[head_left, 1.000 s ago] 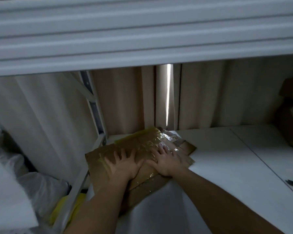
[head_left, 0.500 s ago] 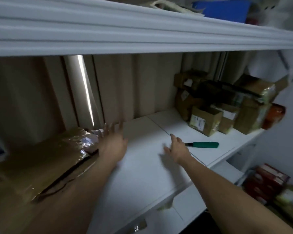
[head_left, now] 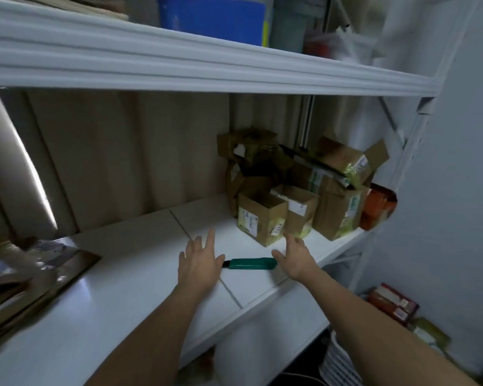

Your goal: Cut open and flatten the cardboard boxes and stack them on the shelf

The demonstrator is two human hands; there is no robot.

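Head view: far left of both hands, flattened cardboard (head_left: pixel 25 277), glossy with tape, lies on the white shelf (head_left: pixel 129 280). The left hand (head_left: pixel 198 264) and right hand (head_left: pixel 296 260) hover with fingers spread, gripping nothing, a green-handled cutter (head_left: pixel 251 263) lying flat between them. Just beyond the right hand stand open-topped brown cardboard boxes (head_left: pixel 262 218), their contents unclear

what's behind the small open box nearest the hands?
Behind the small open box stands a pile of more cardboard boxes, some taped and some with flaps up, reaching back to the curtain. An orange thing shows at the far right. What the pile hides can't be seen.
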